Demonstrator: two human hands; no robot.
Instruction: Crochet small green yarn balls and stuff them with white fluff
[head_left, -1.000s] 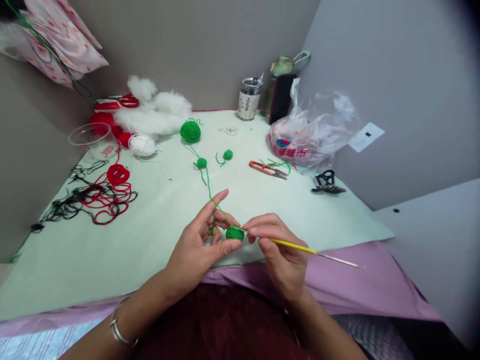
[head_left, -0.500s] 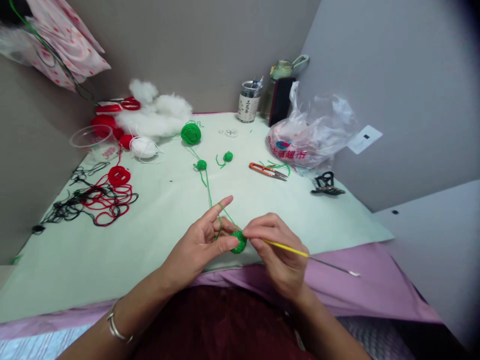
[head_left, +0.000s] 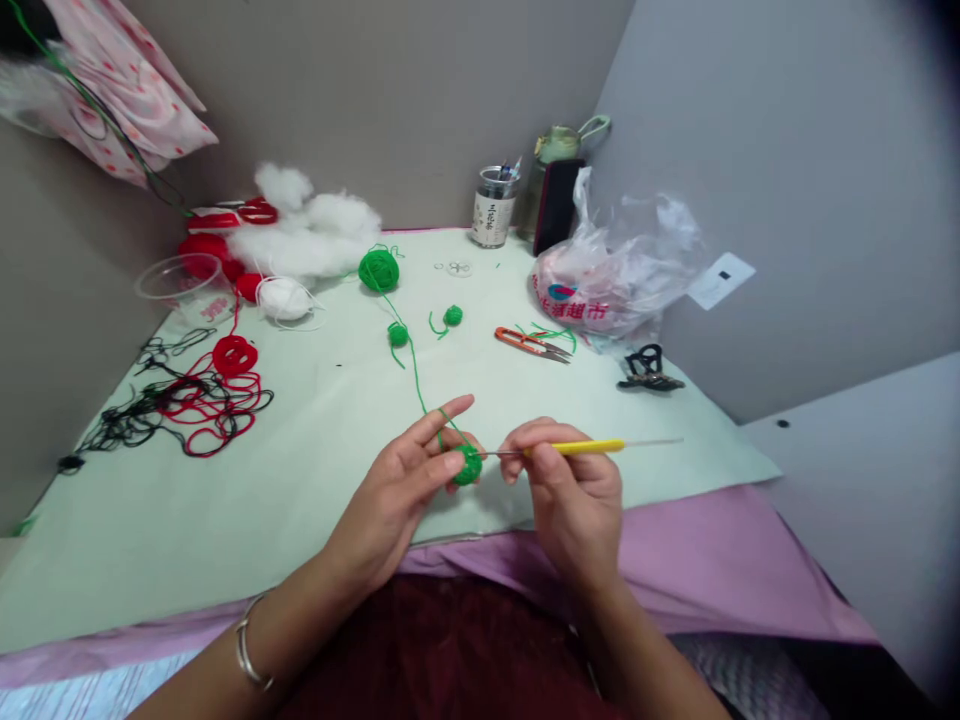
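Note:
Between thumb and fingers, my left hand (head_left: 405,475) pinches a small round green crochet piece (head_left: 469,466). Green yarn (head_left: 417,375) runs over the raised index finger and back to a green yarn ball (head_left: 379,270). My right hand (head_left: 574,490) is closed round the yellow handle of a crochet hook (head_left: 592,447). The hook's thin metal shaft points left, its tip at the edge of the crochet piece; whether it is inside a stitch I cannot tell. Two small green crocheted balls, one left (head_left: 398,335) and one right (head_left: 453,316), lie beyond my hands.
Orange thread snips (head_left: 531,345) and a black hair claw (head_left: 649,370) lie to the right, before a plastic bag (head_left: 600,270). A pen cup (head_left: 493,208) and phone (head_left: 556,208) stand behind. Tangled black and red yarn (head_left: 217,400), white stuffing (head_left: 315,235) and a clear cup (head_left: 184,285) are left.
My right hand has drawn back slightly to the right, baring the hook's metal shaft. The hook has tilted from sloping down rightward to nearly level. My left hand keeps its pinch.

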